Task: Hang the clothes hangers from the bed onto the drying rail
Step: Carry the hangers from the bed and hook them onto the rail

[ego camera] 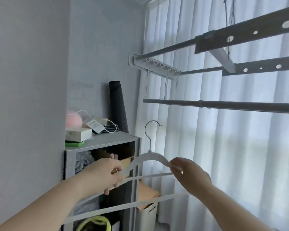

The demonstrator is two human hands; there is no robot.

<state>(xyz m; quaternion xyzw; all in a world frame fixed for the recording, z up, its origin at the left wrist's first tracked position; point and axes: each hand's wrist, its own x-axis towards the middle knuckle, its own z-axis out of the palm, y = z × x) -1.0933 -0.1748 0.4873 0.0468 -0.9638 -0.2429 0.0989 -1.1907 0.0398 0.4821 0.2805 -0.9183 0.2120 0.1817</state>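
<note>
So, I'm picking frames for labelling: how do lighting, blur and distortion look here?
Head view: backlit through the white curtain, so the drying rail reads dark. Head view: the white hanger held by the left hand and right hand is soft but legible, the bars below it smeared. Head view: wide-angle stretch splays the upper rails.

Pale grey wall (32, 80) at nine o'clock, sheer white curtains (240, 147) from twelve to four o'clock with soft daylight glowing through, grey open shelf unit (100, 142) at seven o'clock, dark rolled mat (118, 105) upright on top, white box (78, 134) and pink round object (73, 120) at its nine o'clock.
</note>
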